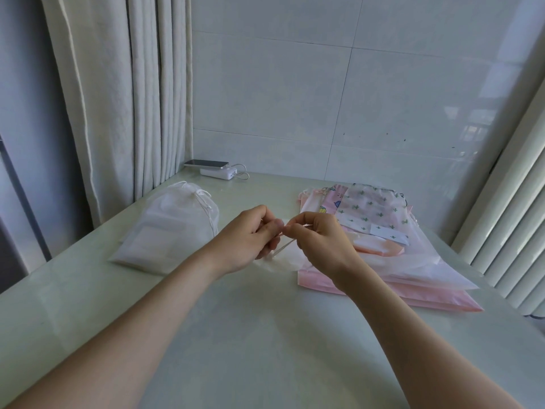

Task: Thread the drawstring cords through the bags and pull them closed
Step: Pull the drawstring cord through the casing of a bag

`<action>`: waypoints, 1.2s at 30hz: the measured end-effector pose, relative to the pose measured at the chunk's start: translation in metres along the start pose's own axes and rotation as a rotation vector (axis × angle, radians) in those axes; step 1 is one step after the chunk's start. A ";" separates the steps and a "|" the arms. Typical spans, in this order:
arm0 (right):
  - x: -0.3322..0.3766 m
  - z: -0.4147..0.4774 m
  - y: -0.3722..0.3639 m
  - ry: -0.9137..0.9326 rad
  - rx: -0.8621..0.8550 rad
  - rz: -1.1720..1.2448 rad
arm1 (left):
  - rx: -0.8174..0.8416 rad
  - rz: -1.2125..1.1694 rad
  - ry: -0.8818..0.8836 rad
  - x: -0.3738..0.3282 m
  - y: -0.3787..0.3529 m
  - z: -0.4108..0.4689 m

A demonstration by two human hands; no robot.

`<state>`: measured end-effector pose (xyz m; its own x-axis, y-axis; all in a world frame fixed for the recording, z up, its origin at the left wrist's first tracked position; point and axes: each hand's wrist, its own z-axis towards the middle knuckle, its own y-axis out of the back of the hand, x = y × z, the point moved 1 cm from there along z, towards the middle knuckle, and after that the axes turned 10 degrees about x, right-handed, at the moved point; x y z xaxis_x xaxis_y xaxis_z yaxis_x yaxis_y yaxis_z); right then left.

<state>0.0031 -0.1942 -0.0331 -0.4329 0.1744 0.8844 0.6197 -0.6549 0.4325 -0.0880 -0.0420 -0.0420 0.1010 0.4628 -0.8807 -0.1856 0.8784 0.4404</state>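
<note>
Left hand (250, 236) and right hand (323, 239), close together, pinch thin limp cord (283, 248) over flimsy bag (284, 262), likely best gripped near tip.

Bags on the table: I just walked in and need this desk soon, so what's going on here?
A person is working on a small white bag at the middle of the table. The left hand grips the bag's top while the right hand pinches its thin cord. A cinched white bag lies to the left, and a pile of pink and patterned bags lies on the right.
</note>
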 end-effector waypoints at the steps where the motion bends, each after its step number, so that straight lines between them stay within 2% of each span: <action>1: 0.000 0.000 -0.001 -0.022 0.001 -0.007 | 0.004 -0.006 -0.004 0.000 0.001 0.000; 6: -0.001 0.003 0.001 -0.066 -0.045 -0.011 | 0.031 -0.051 -0.010 -0.002 0.007 -0.002; 11: 0.001 -0.001 0.003 -0.069 -0.014 -0.002 | 0.074 -0.058 0.050 -0.002 0.010 -0.005; 16: 0.001 0.000 0.009 -0.025 -0.017 0.056 | 0.076 0.048 0.104 -0.002 0.009 -0.005; 20: 0.005 -0.001 0.011 0.061 0.008 0.222 | 0.151 0.248 0.113 -0.003 0.005 -0.007; 24: 0.005 0.000 0.006 0.134 -0.054 0.319 | 0.222 0.344 0.117 -0.007 0.002 -0.009; 32: 0.002 0.003 0.013 0.141 -0.239 0.448 | 0.282 0.253 0.135 -0.006 0.004 -0.010; 36: 0.001 0.002 0.017 0.179 -0.188 0.383 | 0.235 0.214 0.126 -0.005 0.004 -0.009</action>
<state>0.0145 -0.2036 -0.0241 -0.3126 -0.2253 0.9228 0.6346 -0.7724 0.0264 -0.0977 -0.0416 -0.0370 -0.0406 0.6343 -0.7720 0.0421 0.7730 0.6330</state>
